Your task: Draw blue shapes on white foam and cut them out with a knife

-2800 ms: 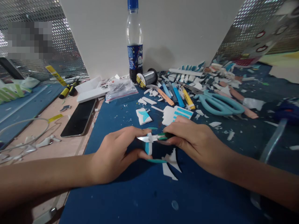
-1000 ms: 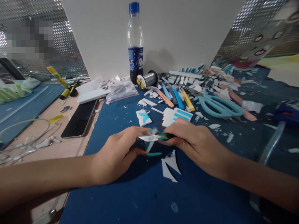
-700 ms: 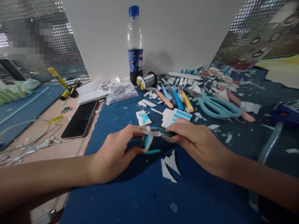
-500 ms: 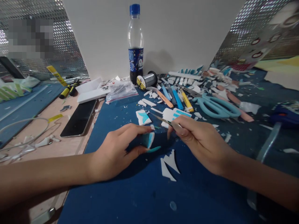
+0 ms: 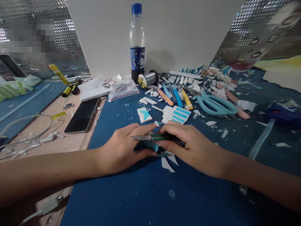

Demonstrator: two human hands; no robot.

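Note:
My left hand [image 5: 128, 144] pinches a small blue-and-white piece of foam [image 5: 151, 145] between the thumb and fingers. In my right hand [image 5: 185, 142] is a craft knife [image 5: 142, 137], its pointed blade lying across the foam piece toward my left fingers. My two hands almost meet at the middle, and they partly hide the foam piece and the knife handle. Just below them, thin white offcuts [image 5: 167, 164] lie on the blue mat [image 5: 131, 197]. A white piece with blue stripes [image 5: 180, 115] and a white piece with a blue shape [image 5: 144, 115] rest just beyond my hands.
Light-blue scissors [image 5: 215, 105], markers [image 5: 187, 99] and a wire spool [image 5: 148, 79] lie among scraps at the back. A cola bottle [image 5: 137, 47] stands against the white board. On the left is a black phone [image 5: 82, 116]; on the right, a blue glue gun [image 5: 282, 113].
My right hand has moved left, bringing the knife from beyond the foam piece to across it. The blade now points left. My left hand keeps its hold, nearly in place.

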